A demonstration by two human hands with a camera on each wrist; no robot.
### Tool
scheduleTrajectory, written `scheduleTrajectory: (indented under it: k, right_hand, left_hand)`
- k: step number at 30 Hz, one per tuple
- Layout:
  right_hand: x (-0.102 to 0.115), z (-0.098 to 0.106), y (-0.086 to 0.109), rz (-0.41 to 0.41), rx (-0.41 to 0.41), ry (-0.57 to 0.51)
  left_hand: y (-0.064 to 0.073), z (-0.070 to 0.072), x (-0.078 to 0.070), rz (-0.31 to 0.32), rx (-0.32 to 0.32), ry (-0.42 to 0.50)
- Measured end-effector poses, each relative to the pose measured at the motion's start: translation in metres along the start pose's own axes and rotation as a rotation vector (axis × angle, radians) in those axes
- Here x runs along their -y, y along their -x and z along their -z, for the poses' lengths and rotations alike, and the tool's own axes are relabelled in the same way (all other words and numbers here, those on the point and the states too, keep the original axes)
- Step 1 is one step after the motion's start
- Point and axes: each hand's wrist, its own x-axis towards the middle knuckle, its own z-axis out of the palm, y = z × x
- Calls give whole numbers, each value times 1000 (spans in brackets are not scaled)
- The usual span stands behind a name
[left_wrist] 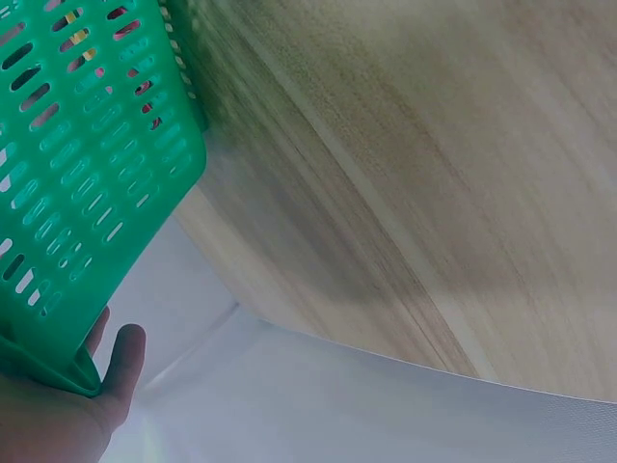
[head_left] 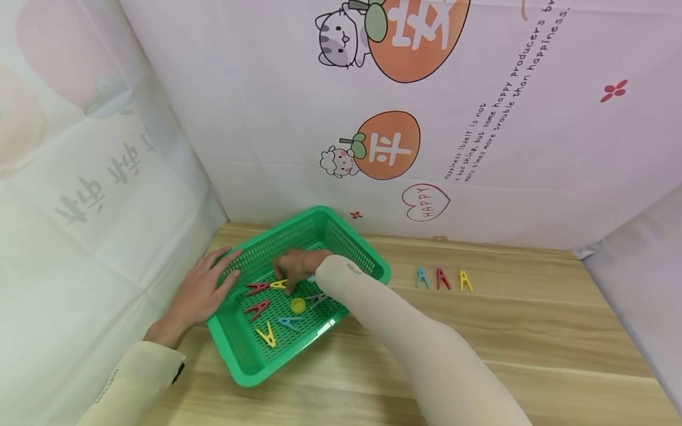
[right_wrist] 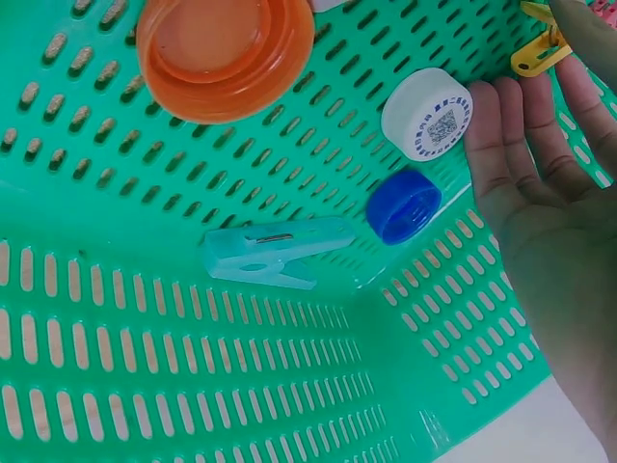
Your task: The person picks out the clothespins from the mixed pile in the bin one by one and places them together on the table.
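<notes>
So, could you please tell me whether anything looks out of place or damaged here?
Nothing looks spilled or damaged. Slightly odd: an orange cap, a white cap and a blue cap lie among clothespins in the green basket.

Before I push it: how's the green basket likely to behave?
The basket is probably light for its size, given the thin, slotted walls. It sits low and broad on the table, so it would likely slide before tipping. The clips and caps inside look loose and may shift.
</notes>
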Motion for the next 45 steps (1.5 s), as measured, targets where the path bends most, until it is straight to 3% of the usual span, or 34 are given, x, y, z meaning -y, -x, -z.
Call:
scheduleTrajectory:
  k: [7, 17, 26, 33, 45]
  right_hand:
    - [-4, 0, 1, -12, 3, 9]
    - [-9, 28, 10, 142, -128, -43]
    - [-18, 48, 35, 160, -174, -115]
    - [-23, 51, 54, 200, -228, -133]
    - [-41, 52, 95, 249, -346, -258]
  left_hand:
    - [-1, -2, -3, -2, 0, 13]
    - [0, 2, -3, -6, 2, 3]
    - [-1, 2, -3, -2, 4, -2]
    - [0, 3, -6, -1, 5, 0]
    - [0, 2, -5, -1, 6, 6]
